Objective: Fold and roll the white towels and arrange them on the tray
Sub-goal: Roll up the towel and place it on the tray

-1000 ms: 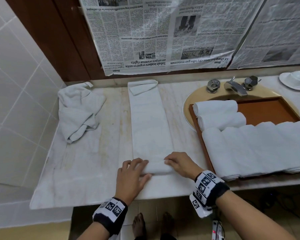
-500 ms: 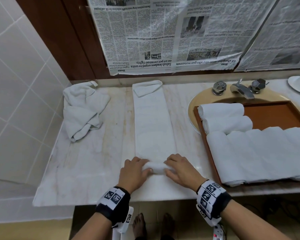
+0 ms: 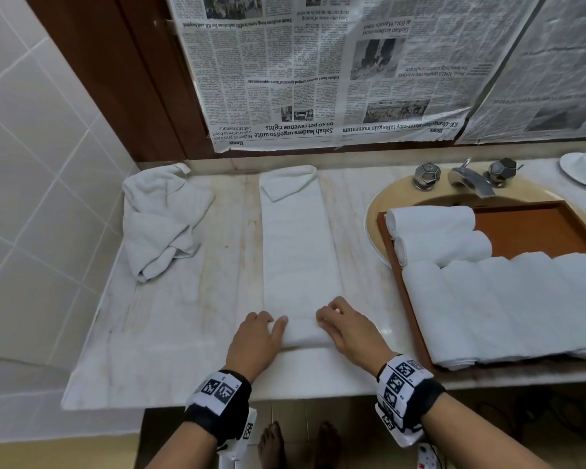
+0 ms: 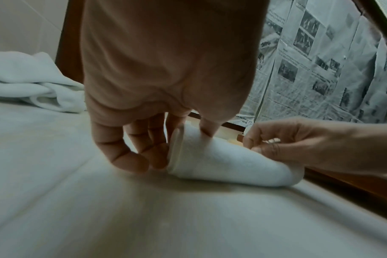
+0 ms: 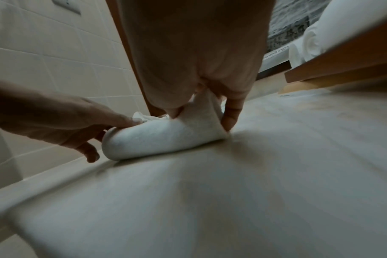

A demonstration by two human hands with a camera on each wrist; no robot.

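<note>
Roll (image 3: 303,333) thicker than before, pinched between both hands (image 3: 344,328)

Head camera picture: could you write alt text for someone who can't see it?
Two hands, left hand and right hand, roll the near end of a long folded white towel on a marble counter. To the right, a wooden tray holds rolled towels; a crumpled towel lies left.

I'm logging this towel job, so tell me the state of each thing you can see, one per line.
Long folded white towel: flat on counter, near end rolled up.
Left hand: grips the roll's left end.
Right hand: grips the roll's right end.
Crumpled white towel: unfolded, heaped at left.
Brown wooden tray: partly filled.
Rolled white towels: on the tray.
Chrome faucet: no water running.
</note>
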